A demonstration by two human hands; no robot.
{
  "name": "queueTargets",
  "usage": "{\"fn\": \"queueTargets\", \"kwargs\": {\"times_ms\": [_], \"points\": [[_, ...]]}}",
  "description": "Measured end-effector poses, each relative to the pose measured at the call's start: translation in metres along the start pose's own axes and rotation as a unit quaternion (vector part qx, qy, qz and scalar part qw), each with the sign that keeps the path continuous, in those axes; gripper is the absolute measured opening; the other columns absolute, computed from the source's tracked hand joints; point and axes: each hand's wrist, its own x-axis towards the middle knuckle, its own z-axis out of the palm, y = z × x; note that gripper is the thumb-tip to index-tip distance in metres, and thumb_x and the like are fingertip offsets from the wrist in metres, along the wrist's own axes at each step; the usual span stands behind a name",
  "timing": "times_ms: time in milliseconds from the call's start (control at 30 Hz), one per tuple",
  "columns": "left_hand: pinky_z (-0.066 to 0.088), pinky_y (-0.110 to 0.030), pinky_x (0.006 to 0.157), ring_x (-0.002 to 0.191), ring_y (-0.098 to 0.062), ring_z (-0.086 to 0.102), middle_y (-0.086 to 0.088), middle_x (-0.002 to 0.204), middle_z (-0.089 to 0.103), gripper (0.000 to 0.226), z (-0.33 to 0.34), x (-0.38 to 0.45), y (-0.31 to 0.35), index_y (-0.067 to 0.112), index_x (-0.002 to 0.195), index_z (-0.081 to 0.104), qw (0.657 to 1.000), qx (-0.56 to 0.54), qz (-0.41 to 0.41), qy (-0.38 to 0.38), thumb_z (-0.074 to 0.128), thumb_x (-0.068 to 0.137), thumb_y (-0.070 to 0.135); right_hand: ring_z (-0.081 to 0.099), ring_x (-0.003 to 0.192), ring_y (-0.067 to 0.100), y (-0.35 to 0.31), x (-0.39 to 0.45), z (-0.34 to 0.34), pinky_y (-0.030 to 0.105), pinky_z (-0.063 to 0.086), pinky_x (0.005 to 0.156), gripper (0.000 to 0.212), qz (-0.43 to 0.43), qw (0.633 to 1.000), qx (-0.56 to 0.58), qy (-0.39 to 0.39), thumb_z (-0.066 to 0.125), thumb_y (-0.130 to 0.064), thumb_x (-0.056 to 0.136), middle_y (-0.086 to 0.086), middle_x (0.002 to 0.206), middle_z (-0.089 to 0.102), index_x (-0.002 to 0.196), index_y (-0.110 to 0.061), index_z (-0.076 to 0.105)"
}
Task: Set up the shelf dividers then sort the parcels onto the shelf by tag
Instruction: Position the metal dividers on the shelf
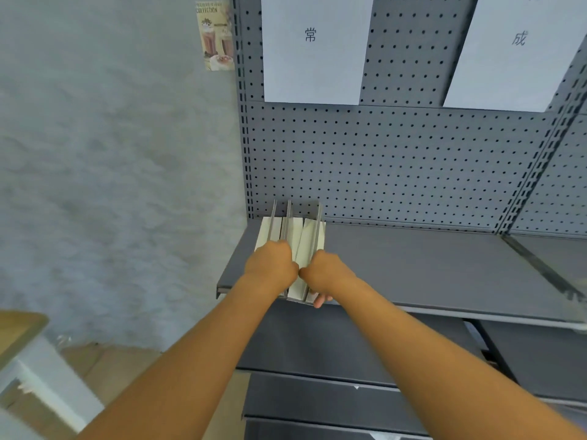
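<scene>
I have my left hand and right hand side by side, each grip clamped on the near ends of the shelf dividers, a bunch of upright grey-and-cream plates standing on the left end of the grey shelf against its pegboard back.

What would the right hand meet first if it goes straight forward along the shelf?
Probably the pegboard back panel: the right hand, gripping the dividers, points toward it. Depth is unclear.
</scene>
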Motion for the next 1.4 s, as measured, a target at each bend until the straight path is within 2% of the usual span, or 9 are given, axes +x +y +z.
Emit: {"fn": "queueTargets", "kwargs": {"times_ms": [167,300,433,500,633,800,967,1133,1400], "points": [[0.043,-0.031,0.062,0.093,-0.032,0.068,-0.015,0.107,0.066,0.022,0.01,0.002,0.008,0.002,0.108,0.06,0.998,0.033,-0.043,-0.03,0.065,0.087,0.0,0.064,0.044,0.022,-0.007,0.003,0.004,0.026,0.045,0.047,0.009,0.024,1.0,-0.002,-0.001,0.039,-0.005,0.096,0.012,0.074,0.07,0.103,-0.009,0.041],[0.039,-0.032,0.058,0.092,-0.031,0.068,-0.013,0.108,0.068,0.036,0.023,0.001,0.007,0.002,0.122,0.052,0.995,0.068,-0.059,-0.043,0.061,0.087,-0.002,0.063,0.049,0.026,-0.001,0.002,0.001,0.032,0.05,0.055,0.013,0.023,1.0,0.007,-0.015,0.035,-0.001,0.096,0.015,0.066,0.065,0.107,-0.006,0.038],[0.041,-0.034,0.061,0.094,-0.032,0.068,-0.014,0.111,0.067,0.044,0.032,0.006,0.008,0.002,0.13,0.042,0.996,0.05,-0.068,-0.032,0.057,0.089,-0.001,0.07,0.076,0.04,0.014,-0.004,-0.01,0.041,0.055,0.079,0.024,0.015,1.0,0.009,0.002,0.036,0.003,0.097,0.026,0.096,0.072,0.12,-0.001,0.04],[0.042,-0.034,0.062,0.095,-0.032,0.068,-0.015,0.111,0.068,0.042,0.032,0.008,0.011,0.003,0.13,0.043,0.996,0.032,-0.071,-0.03,0.056,0.09,-0.002,0.073,0.086,0.042,0.021,-0.009,-0.02,0.041,0.053,0.074,0.02,0.003,1.0,0.009,0.022,0.034,0.001,0.098,0.026,0.1,0.071,0.116,-0.001,0.042],[0.041,-0.033,0.061,0.091,-0.031,0.067,-0.015,0.105,0.069,0.038,0.021,0.009,0.015,0.0,0.126,0.047,0.998,0.027,-0.05,-0.01,0.056,0.089,-0.004,0.075,0.079,0.036,0.025,-0.019,-0.034,0.031,0.042,0.051,0.023,-0.021,0.997,-0.034,0.068,0.031,-0.005,0.1,0.017,0.094,0.061,0.116,-0.001,0.047],[0.036,-0.031,0.049,0.063,-0.024,0.051,-0.012,0.087,0.063,0.03,-0.005,0.006,0.023,0.0,0.12,0.051,0.999,0.03,0.004,0.024,0.044,0.091,-0.004,0.074,0.082,0.037,0.023,-0.036,-0.046,0.035,0.051,0.066,0.024,-0.032,0.987,-0.109,0.116,0.034,-0.003,0.1,0.019,0.111,0.064,0.121,-0.001,0.046],[0.041,-0.034,0.057,0.068,-0.029,0.058,-0.016,0.096,0.067,0.026,-0.03,0.0,0.03,-0.001,0.118,0.051,0.997,0.031,0.036,0.055,0.042,0.093,-0.001,0.071,0.094,0.038,0.03,-0.056,-0.067,0.038,0.053,0.075,0.031,-0.016,0.973,-0.164,0.164,0.038,0.0,0.097,0.02,0.117,0.064,0.127,-0.001,0.043],[0.038,-0.035,0.059,0.09,-0.035,0.066,-0.018,0.106,0.068,0.024,-0.043,-0.013,0.041,-0.001,0.12,0.049,0.99,0.059,0.078,0.103,0.045,0.097,0.006,0.069,0.086,0.035,0.043,-0.078,-0.089,0.035,0.045,0.067,0.03,-0.009,0.962,-0.17,0.212,0.035,-0.002,0.097,0.017,0.114,0.064,0.126,-0.003,0.043],[0.024,-0.031,0.046,0.066,-0.025,0.048,-0.011,0.092,0.067,0.018,-0.048,-0.037,0.092,0.003,0.115,0.05,0.976,0.083,0.108,0.167,0.041,0.102,0.011,0.059,0.075,0.028,0.09,-0.119,-0.123,0.032,0.04,0.064,0.029,-0.018,0.948,-0.168,0.271,0.036,-0.004,0.098,0.014,0.1,0.062,0.125,-0.002,0.043]]}}
